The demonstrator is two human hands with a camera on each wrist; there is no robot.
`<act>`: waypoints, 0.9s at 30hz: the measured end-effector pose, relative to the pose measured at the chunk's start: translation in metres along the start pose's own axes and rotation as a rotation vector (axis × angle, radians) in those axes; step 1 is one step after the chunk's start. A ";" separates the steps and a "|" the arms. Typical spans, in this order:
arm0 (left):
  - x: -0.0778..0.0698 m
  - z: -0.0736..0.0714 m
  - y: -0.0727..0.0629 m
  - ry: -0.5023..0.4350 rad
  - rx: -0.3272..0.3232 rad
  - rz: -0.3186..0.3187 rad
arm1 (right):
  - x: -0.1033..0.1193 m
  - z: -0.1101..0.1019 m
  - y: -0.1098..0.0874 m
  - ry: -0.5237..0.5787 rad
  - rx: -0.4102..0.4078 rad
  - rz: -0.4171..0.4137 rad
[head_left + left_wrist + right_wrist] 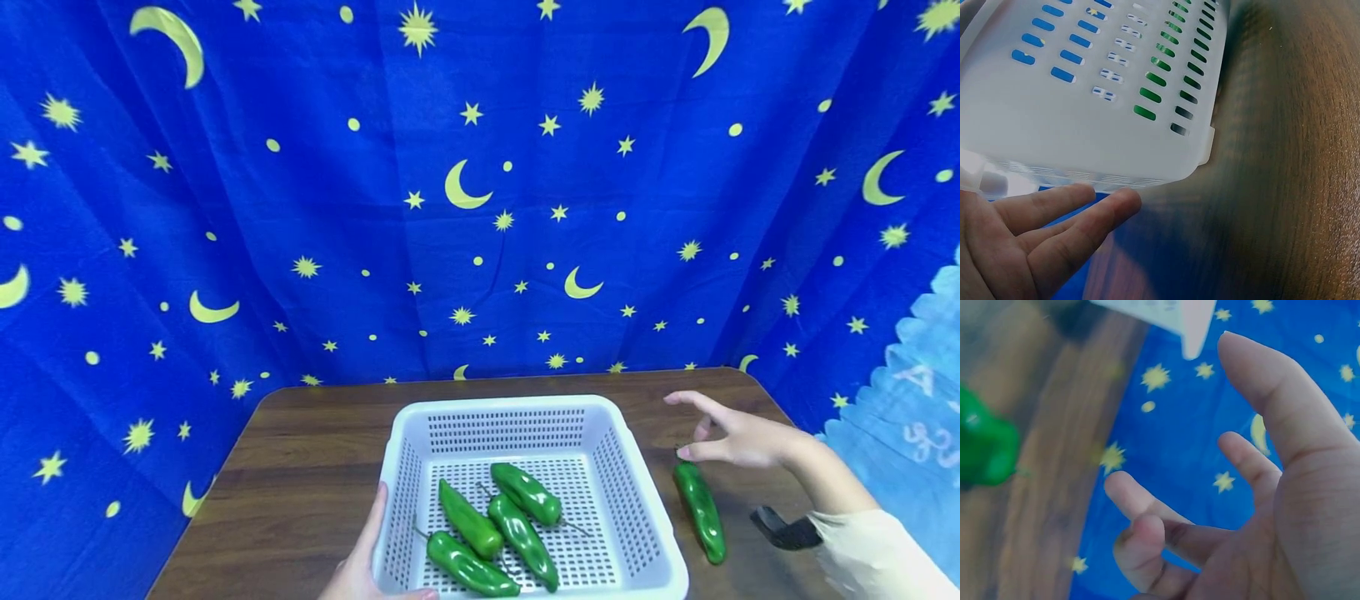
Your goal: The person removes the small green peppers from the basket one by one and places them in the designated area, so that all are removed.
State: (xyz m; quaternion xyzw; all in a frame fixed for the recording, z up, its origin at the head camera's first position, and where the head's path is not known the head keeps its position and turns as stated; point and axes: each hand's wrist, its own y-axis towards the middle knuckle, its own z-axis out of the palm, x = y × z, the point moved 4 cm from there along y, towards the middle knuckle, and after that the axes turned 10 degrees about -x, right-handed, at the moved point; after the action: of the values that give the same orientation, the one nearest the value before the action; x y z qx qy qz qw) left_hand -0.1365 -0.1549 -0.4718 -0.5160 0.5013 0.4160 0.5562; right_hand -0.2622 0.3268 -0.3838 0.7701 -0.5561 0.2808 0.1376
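A white perforated plastic basket (pixel 510 405) sits on the table with several glossy green peppers (pixel 468 567) on its floor. Along the basket's left side rests my left hand (pixel 358 571), its thumb near the front rim. In the left wrist view, the straight fingers (pixel 1079 240) lie by the outer wall of the basket. My right hand (pixel 738 437) hovers right of the basket with its fingers spread and nothing between them. Close below its thumb, a single green pepper (pixel 701 512) lies on the table, stem end towards the hand; part of this pepper also shows blurred in the right wrist view.
A brown wood-grain table (pixel 307 467) carries everything. Blue cloth (pixel 337 208) with yellow moons and stars hangs behind it and at the sides. A black strap-like piece (pixel 783 532) sits at the right sleeve (pixel 881 550). Light blue scalloped fabric (pixel 918 392) hangs at far right.
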 end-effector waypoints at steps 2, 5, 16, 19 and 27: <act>0.000 0.000 0.000 0.005 -0.003 -0.003 | 0.010 -0.002 0.006 -0.016 -0.024 -0.004; -0.001 0.000 -0.001 0.015 -0.012 -0.001 | 0.028 -0.004 0.014 -0.012 -0.045 -0.017; -0.002 -0.002 -0.001 0.052 -0.021 0.032 | 0.093 0.011 0.042 0.041 0.008 -0.148; -0.003 -0.002 -0.001 0.045 -0.016 0.045 | 0.105 0.024 0.052 0.080 0.057 -0.185; -0.003 -0.002 -0.002 0.045 -0.016 0.044 | 0.128 0.067 0.075 0.040 0.154 -0.262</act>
State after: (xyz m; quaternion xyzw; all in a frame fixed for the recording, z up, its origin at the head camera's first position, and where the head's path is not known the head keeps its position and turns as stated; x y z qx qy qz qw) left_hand -0.1356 -0.1567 -0.4687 -0.5184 0.5215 0.4204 0.5315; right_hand -0.2851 0.1663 -0.3707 0.8385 -0.4248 0.3176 0.1249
